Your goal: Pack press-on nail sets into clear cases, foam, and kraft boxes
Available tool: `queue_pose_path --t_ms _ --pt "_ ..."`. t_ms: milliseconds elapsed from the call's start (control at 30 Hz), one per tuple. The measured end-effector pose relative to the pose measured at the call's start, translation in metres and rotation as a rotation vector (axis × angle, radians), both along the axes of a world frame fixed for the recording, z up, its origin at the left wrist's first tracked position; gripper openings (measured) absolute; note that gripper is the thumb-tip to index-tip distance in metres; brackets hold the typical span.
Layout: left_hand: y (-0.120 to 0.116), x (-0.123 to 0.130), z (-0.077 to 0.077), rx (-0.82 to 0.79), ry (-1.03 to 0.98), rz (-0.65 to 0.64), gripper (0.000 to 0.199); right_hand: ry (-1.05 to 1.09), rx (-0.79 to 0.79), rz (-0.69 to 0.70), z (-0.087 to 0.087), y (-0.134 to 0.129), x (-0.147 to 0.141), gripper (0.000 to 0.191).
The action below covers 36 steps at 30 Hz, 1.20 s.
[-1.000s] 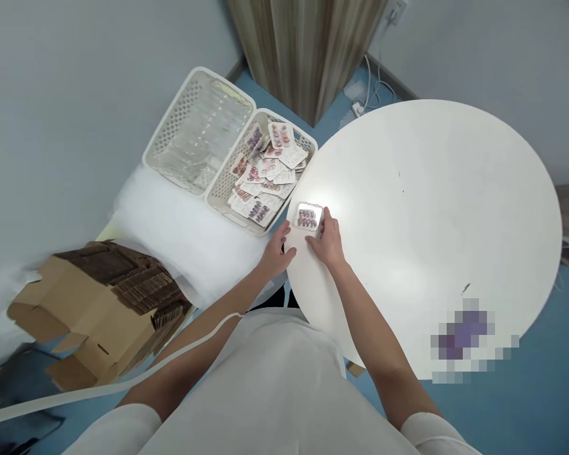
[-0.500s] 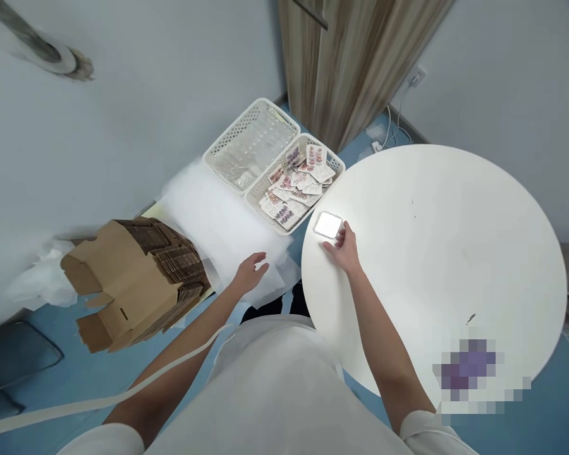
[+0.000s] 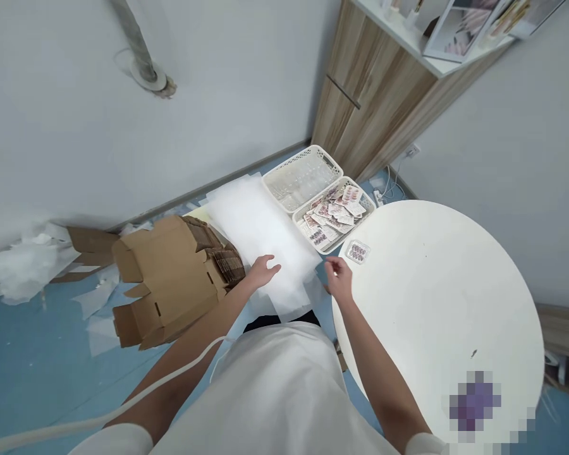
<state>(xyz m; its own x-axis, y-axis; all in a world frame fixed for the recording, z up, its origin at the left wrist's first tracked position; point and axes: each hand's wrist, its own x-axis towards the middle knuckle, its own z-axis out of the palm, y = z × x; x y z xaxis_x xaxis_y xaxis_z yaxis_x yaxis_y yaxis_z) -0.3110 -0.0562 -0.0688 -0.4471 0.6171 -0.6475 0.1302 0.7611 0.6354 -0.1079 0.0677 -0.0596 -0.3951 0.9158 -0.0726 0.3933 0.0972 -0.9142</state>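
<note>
My left hand (image 3: pixel 264 272) is open over the stack of white foam sheets (image 3: pixel 270 227), thumb and fingers apart, holding nothing. Whether it touches the top sheet I cannot tell. My right hand (image 3: pixel 340 280) is off the left edge of the round white table (image 3: pixel 436 284), beside the sheets. Its fingers are loosely curled, with a gap to the thumb and nothing visible in them. A small clear case (image 3: pixel 358 251) lies on the table just beyond this hand, with purplish press-on nails showing inside.
A white basket (image 3: pixel 334 249) holds many press-on nail cards; a second basket (image 3: pixel 272 180) behind it holds clear plastic packs. Flattened cardboard boxes (image 3: pixel 171 272) stand at left. A wooden cabinet (image 3: pixel 379 82) stands against the wall. A pixelated purple object (image 3: pixel 477 401) lies on the table.
My right hand has left the clear case and moved left past the table edge. The case now shows nails instead of glare. My left hand stays open near the sheets. The view has shifted.
</note>
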Motion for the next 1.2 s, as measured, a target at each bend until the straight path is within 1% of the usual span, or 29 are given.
queue_pose_path --t_ms 100,133,200,267,400,533,600,667,767,867,967,1033,1133,1200 --pt "0.006 -0.004 -0.004 0.039 -0.015 0.003 0.051 -0.134 -0.037 0.232 -0.003 -0.016 -0.040 0.027" --pt "0.009 -0.005 -0.005 0.051 -0.022 0.006 0.050 -0.188 -0.028 0.311 -0.006 -0.019 -0.051 0.029" --pt "0.013 -0.008 -0.007 0.075 -0.031 0.019 0.050 -0.289 0.035 0.421 -0.014 -0.021 -0.068 0.033" --pt "0.018 -0.010 -0.010 0.084 -0.034 0.040 0.050 -0.365 0.123 0.478 -0.023 -0.018 -0.084 0.037" --pt "0.029 -0.017 -0.018 0.062 -0.046 0.062 0.051 -0.486 0.260 0.547 -0.043 -0.005 -0.112 0.045" --pt "0.041 -0.022 -0.033 0.025 -0.023 0.059 0.051 -0.574 0.342 0.581 -0.059 0.002 -0.129 0.051" --pt "0.044 -0.024 -0.040 -0.023 0.021 0.050 0.054 -0.622 0.320 0.574 -0.063 0.003 -0.132 0.055" --pt "0.046 -0.026 -0.045 -0.081 0.068 0.041 0.059 -0.682 0.263 0.540 -0.065 0.003 -0.134 0.061" --pt "0.048 -0.029 -0.044 -0.142 0.113 0.025 0.063 -0.728 0.185 0.491 -0.070 0.006 -0.136 0.069" --pt "0.054 -0.030 -0.035 -0.128 0.150 0.029 0.058 -0.689 0.163 0.477 -0.076 0.008 -0.138 0.072" --pt "0.064 -0.029 -0.026 -0.069 0.111 0.052 0.044 -0.611 0.184 0.470 -0.082 0.006 -0.137 0.062" --pt "0.071 -0.028 -0.025 -0.057 0.046 0.099 0.037 -0.539 0.199 0.471 -0.083 0.003 -0.136 0.052" --pt "0.079 -0.031 -0.030 -0.040 -0.010 0.212 0.032 -0.445 0.199 0.474 -0.083 0.001 -0.135 0.042" --pt "0.082 -0.034 -0.036 -0.010 -0.021 0.280 0.029 -0.399 0.169 0.477 -0.083 0.002 -0.135 0.041"
